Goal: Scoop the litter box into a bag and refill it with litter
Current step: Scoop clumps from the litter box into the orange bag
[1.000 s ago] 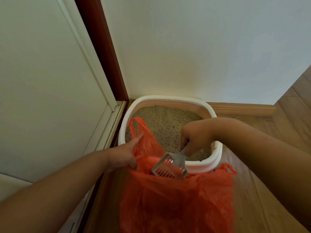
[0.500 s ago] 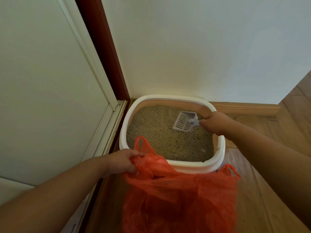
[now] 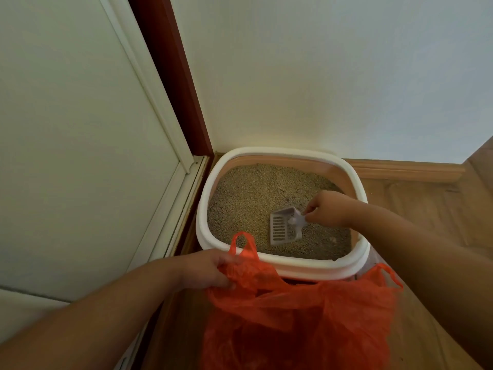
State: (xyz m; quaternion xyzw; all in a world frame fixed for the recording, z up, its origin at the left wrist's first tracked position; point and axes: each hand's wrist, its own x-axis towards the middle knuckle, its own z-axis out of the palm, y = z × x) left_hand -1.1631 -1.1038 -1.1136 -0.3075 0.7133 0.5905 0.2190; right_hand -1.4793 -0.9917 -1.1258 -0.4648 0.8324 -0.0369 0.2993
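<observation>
White panelling (image 3: pixel 74 129) with a raised frame fills the space left of the litter box (image 3: pixel 269 259), and a dark red-brown door post (image 3: pixel 170 76) runs down between that panel and the pale wall (image 3: pixel 333 70) behind the box. Just left of the box's near corner, the left hand (image 3: pixel 210 268) is closed around the gathered edge of an orange plastic bag (image 3: pixel 293 316), one loop handle (image 3: pixel 241 243) standing up over the box's white rim. The bag hangs in front of the box's near wall, covering part of it, its mouth slack and its second handle (image 3: pixel 389 276) at the box's near right corner. Inside the box, tan litter (image 3: pixel 248 201) covers the bottom. A pale slotted scoop (image 3: pixel 284 228) lies on the litter right of the box's middle, slots facing up. The right hand (image 3: pixel 328 209) reaches over the box's right rim, fingers pinched together on the scoop's handle. Right of the box lie a wooden floor (image 3: pixel 432 209) and a wooden skirting board (image 3: pixel 405 169). No writing can be read anywhere.
</observation>
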